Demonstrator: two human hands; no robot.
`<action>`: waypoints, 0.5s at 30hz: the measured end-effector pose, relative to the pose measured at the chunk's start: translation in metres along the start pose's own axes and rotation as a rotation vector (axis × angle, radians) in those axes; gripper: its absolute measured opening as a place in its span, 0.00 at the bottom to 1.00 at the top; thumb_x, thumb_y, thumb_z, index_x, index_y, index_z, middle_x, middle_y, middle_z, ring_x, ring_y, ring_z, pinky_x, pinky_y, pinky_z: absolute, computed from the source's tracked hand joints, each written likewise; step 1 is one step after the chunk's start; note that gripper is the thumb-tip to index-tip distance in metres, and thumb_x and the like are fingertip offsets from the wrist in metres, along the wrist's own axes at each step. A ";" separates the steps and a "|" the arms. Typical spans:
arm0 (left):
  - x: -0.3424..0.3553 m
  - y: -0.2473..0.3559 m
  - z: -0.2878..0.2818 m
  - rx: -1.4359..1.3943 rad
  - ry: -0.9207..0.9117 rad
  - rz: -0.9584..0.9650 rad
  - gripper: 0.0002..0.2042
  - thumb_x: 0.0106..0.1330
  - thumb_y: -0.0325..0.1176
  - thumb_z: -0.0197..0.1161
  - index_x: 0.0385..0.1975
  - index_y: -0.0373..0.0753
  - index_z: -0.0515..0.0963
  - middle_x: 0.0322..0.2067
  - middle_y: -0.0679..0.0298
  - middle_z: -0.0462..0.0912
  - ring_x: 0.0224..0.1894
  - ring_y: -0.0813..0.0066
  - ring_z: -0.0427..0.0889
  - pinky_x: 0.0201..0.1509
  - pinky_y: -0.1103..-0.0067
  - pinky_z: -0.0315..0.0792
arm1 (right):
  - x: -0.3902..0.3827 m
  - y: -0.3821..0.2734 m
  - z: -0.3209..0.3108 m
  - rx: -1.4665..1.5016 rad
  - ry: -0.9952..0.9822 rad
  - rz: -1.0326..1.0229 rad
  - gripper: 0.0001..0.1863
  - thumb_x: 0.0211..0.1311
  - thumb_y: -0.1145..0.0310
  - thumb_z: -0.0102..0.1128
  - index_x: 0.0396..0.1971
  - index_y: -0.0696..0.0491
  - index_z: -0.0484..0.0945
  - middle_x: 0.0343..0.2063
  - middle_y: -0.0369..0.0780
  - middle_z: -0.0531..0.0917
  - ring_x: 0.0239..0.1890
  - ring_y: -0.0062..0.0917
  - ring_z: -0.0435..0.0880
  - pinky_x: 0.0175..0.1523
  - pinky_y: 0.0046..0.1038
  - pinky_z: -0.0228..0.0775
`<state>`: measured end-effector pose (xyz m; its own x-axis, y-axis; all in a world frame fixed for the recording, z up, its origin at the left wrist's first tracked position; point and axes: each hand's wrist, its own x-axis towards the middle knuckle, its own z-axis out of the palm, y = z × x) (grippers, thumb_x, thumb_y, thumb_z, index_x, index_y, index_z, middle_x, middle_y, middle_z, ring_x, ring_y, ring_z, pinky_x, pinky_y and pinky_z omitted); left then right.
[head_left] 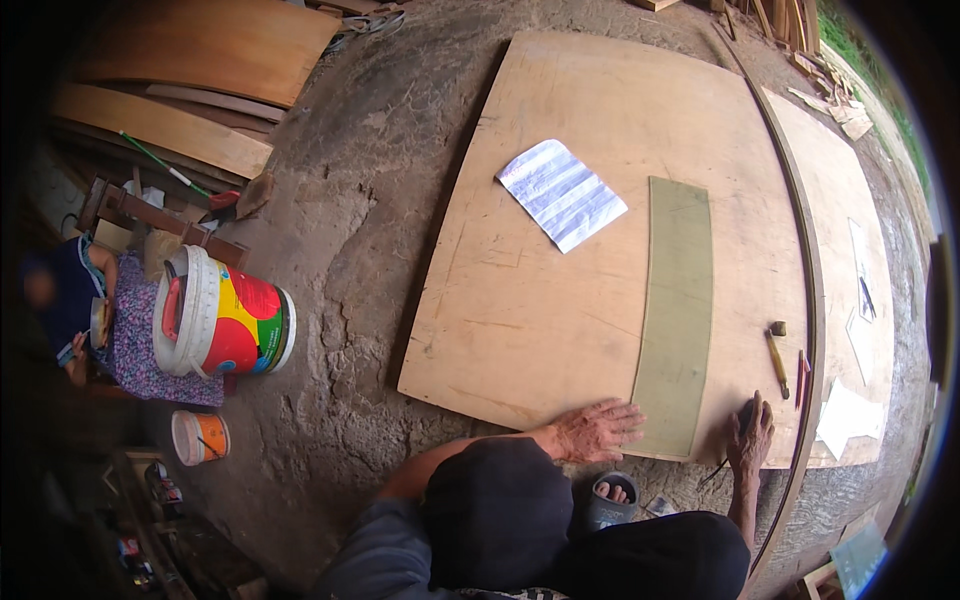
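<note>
My left hand (600, 430) lies flat near the front edge of a large plywood sheet (480, 300), its fingers stretched toward the lower end of a long olive-green strip (675, 320). On the other side of that strip, my right hand (754, 440) curls round a small black object (742, 416), whose kind I cannot make out. A dark cord-like line shows beside that hand. Just beyond it lie a small hammer (778, 366) with a wooden handle and a thin red stick (801, 380), perhaps a pencil. A striped white-and-blue paper (563, 196) rests farther up the sheet.
A long narrow batten (812, 280) runs along the plywood's right side. Past it, a second board (845, 200) carries white paper pieces (848, 418). At left stand a colourful bucket (240, 315) and a small orange tub (200, 438); a person (135, 325) sits behind them.
</note>
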<state>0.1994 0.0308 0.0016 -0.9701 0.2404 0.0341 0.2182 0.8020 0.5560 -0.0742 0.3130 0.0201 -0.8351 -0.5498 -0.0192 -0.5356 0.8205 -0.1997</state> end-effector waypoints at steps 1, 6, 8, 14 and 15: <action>0.000 0.000 0.000 0.008 0.027 0.000 0.26 0.74 0.49 0.56 0.69 0.48 0.71 0.76 0.62 0.61 0.79 0.64 0.53 0.82 0.62 0.45 | 0.000 -0.001 0.003 -0.016 0.014 0.014 0.37 0.68 0.56 0.61 0.75 0.44 0.59 0.69 0.54 0.65 0.68 0.55 0.66 0.70 0.52 0.60; 0.002 0.000 0.002 0.012 0.070 -0.006 0.23 0.74 0.47 0.56 0.65 0.46 0.76 0.73 0.61 0.66 0.77 0.63 0.58 0.81 0.64 0.48 | 0.000 -0.004 0.009 -0.076 0.017 0.075 0.37 0.70 0.51 0.56 0.76 0.39 0.58 0.71 0.53 0.62 0.68 0.55 0.65 0.69 0.54 0.60; 0.002 -0.001 0.003 -0.002 0.082 -0.011 0.23 0.73 0.45 0.56 0.65 0.46 0.76 0.73 0.60 0.66 0.77 0.62 0.58 0.81 0.64 0.49 | 0.000 -0.003 0.010 -0.063 0.016 0.072 0.37 0.70 0.52 0.56 0.76 0.41 0.58 0.71 0.53 0.62 0.68 0.56 0.65 0.70 0.54 0.60; 0.001 -0.001 0.003 0.010 0.160 -0.028 0.22 0.70 0.41 0.59 0.63 0.44 0.78 0.71 0.57 0.68 0.77 0.59 0.59 0.80 0.63 0.52 | 0.003 0.003 0.013 0.063 0.187 -0.091 0.37 0.66 0.63 0.60 0.75 0.48 0.59 0.68 0.53 0.67 0.67 0.49 0.69 0.69 0.50 0.62; 0.000 -0.001 0.003 0.001 0.145 -0.044 0.23 0.69 0.41 0.59 0.63 0.43 0.78 0.71 0.57 0.68 0.76 0.58 0.60 0.80 0.63 0.52 | 0.004 0.003 0.011 0.101 0.230 -0.145 0.37 0.65 0.65 0.61 0.74 0.50 0.60 0.67 0.53 0.69 0.66 0.47 0.71 0.68 0.48 0.64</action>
<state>0.1992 0.0315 -0.0016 -0.9838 0.1239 0.1293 0.1755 0.8107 0.5585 -0.0779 0.3120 0.0083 -0.7631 -0.6014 0.2367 -0.6463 0.7096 -0.2806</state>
